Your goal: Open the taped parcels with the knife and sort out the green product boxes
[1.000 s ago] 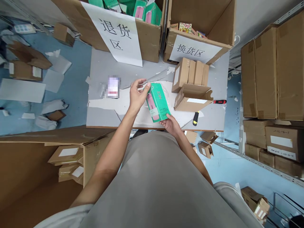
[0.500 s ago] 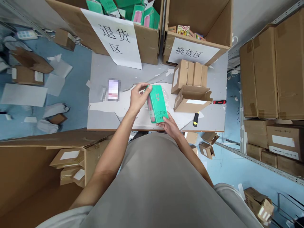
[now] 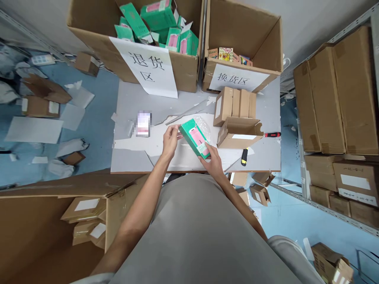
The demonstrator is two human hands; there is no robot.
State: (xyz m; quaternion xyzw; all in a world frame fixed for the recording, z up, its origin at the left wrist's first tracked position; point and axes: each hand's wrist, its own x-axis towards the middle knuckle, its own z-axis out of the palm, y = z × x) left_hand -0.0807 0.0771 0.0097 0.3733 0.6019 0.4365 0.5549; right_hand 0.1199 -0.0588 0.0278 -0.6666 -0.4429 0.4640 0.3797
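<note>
A green carton with a pink picture [image 3: 195, 136] is held tilted above the near part of the table. My right hand [image 3: 212, 161] grips its lower right end, thumb on the front face. At the upper left end, the curled fingers of my left hand [image 3: 170, 141] close on the carton's corner; part of that grip is hidden. Behind the carton lies clear bubble wrap [image 3: 204, 123]. To the right of my right hand, an opened brown box [image 3: 238, 136] stands in front of several closed brown boxes [image 3: 235, 104].
A large bin [image 3: 186, 71] holds several green cartons; another bin [image 3: 204, 79] holds small colourful boxes. A yellow-black cutter [image 3: 244, 157] and a red-black tool [image 3: 272, 135] lie on the right. A blurred phone-like item [image 3: 143, 124] lies left. A big carton [image 3: 124, 209] flanks my left arm.
The green carton has been turned, so its pink-pictured face now shows instead of the plain green side with print. My left hand has shifted from its top edge to its left end. The view has tilted upward.
</note>
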